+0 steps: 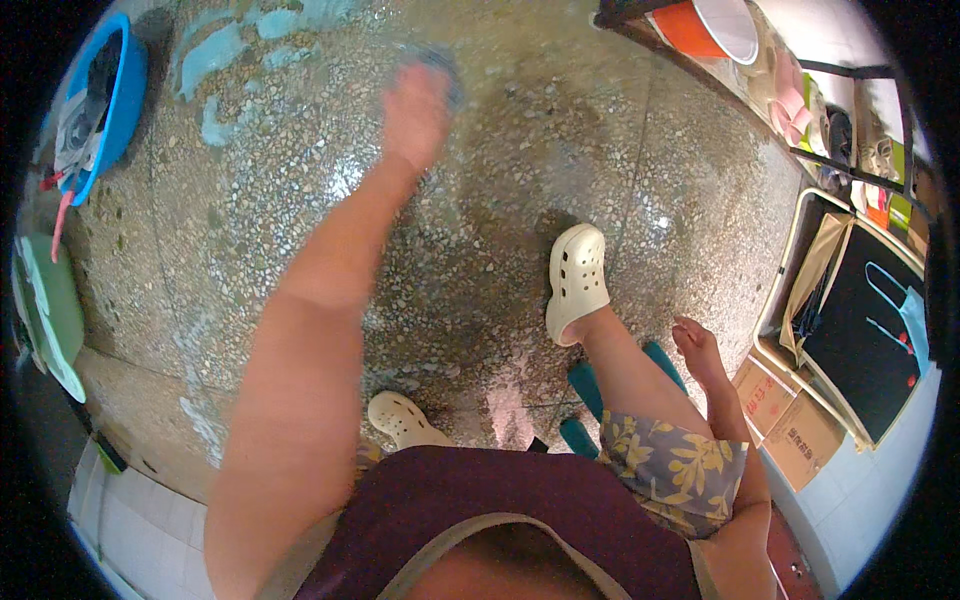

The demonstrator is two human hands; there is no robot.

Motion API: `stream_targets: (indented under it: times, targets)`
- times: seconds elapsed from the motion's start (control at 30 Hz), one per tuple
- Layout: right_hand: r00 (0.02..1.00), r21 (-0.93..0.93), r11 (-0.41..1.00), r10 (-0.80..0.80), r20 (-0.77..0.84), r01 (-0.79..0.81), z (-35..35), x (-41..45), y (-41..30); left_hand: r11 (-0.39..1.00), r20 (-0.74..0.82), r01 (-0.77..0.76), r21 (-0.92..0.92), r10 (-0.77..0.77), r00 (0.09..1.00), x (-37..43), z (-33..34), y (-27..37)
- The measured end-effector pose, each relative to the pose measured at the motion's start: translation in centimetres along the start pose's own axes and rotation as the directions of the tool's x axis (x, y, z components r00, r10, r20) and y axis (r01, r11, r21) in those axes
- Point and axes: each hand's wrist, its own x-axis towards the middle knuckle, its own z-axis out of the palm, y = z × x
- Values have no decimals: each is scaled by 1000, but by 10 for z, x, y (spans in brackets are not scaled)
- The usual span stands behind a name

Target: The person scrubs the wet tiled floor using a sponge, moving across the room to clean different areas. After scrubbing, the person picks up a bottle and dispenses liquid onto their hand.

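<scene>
On the wet pebbled terrazzo floor (pixel 480 285), my left hand (pixel 418 112) reaches far forward, blurred. It presses down on a bluish-grey scrubbing item (pixel 442 66), too smeared to tell whether brush or cloth. Turquoise suds (pixel 214 56) streak the floor left of that hand. Beside my right knee is my right hand (pixel 696 349), its fingers curled and nothing visible in them. My feet wear cream clogs (pixel 579 274) with holes, one forward on the right and the other (pixel 405 421) tucked back on the left.
A blue basin (pixel 133 105) holding items and a pale green plastic container (pixel 64 322) stand at left. On the right are a shoe rack (pixel 847 161), an orange bucket (pixel 686 30), a black panel (pixel 862 330) bearing a blue face mask (pixel 911 322), and cardboard (pixel 802 442). Teal legs (pixel 585 386) show beneath me.
</scene>
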Motion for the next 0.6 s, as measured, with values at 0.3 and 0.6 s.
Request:
stream_targets:
  times: [0.3,0.6]
  targets:
    - [998,34,998,-61,-8,61,-7,-1,-13,988,428,-86,-127,132,894,-47,-38,-20]
    - [992,-31,992,-120,40,121,-10,16,-25,917,130,-348,-195,376,917,-67,12,72]
